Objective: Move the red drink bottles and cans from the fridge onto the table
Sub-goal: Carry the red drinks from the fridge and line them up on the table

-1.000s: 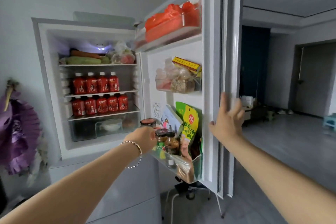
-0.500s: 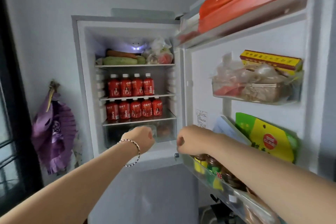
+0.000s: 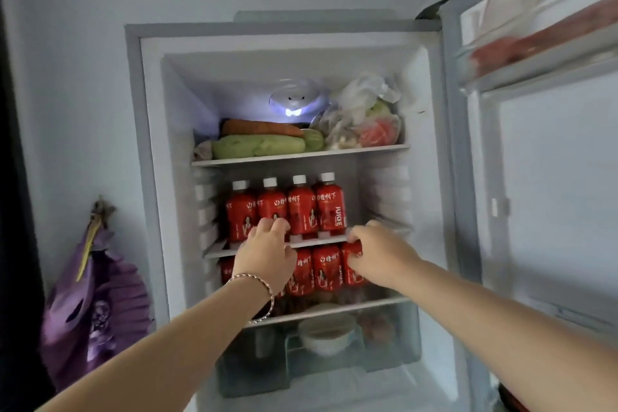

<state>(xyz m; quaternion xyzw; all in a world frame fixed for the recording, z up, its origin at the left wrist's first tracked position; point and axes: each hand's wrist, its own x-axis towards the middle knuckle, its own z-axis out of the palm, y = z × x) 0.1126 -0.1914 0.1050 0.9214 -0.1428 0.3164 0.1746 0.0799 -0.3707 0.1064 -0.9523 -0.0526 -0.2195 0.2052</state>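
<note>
Several red drink bottles with white caps stand in a row on the fridge's middle shelf. A second row of red bottles stands on the shelf below. My left hand, with a bracelet on the wrist, reaches in, and its fingers curl round the lower part of the second bottle from the left in the upper row. My right hand grips the rightmost bottle of the lower row near its top. My arms hide part of the lower row.
The top shelf holds vegetables and plastic bags of food. A white bowl sits in the clear drawer at the bottom. The open door stands at the right with loaded racks. A purple fan hangs on the left wall.
The view has moved closer to the fridge. Both hands went from below the shelves up to the bottle rows, the right one coming from the door rack.
</note>
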